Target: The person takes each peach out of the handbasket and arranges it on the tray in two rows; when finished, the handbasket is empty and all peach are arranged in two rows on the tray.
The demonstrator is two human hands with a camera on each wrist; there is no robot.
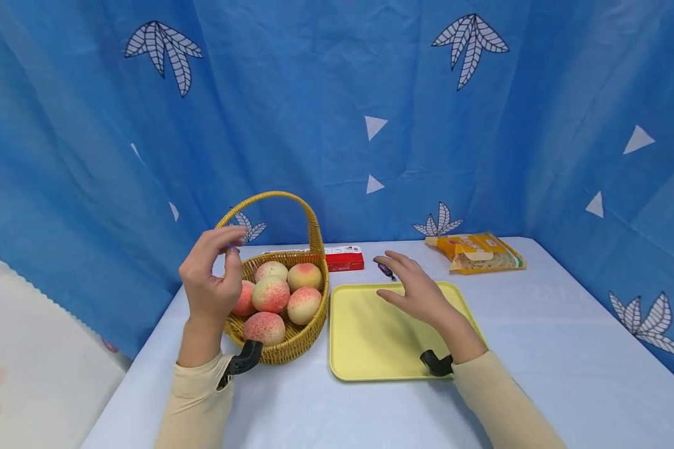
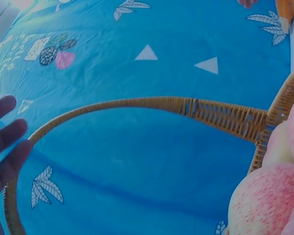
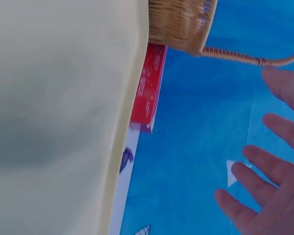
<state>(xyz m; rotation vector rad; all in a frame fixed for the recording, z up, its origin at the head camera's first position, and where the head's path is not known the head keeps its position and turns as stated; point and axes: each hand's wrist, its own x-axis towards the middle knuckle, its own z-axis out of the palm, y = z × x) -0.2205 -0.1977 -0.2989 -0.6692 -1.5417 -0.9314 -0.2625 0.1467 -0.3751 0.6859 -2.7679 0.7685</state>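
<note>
A yellow wicker basket [image 1: 296, 350] with a tall arched handle holds several peaches [image 1: 271, 294], blushed red and cream. My left hand [image 1: 212, 274] is raised at the basket's left side, its fingers loosely bent with nothing in them. In the left wrist view its fingers [image 2: 10, 134] lie near the handle [image 2: 137, 103]; whether they touch it I cannot tell. Over the pale yellow tray [image 1: 365, 349] hovers my right hand [image 1: 421, 293], fingers spread and holding nothing. The right wrist view shows those fingers [image 3: 267, 171] apart from the tray.
Behind the basket lies a red and white box [image 1: 344, 259]. A small purple wrapped candy [image 1: 384, 269] sits just beyond the tray. An orange food packet [image 1: 477, 252] rests at the back right of the white table [image 1: 561, 349]. A blue curtain [image 1: 314, 93] hangs behind.
</note>
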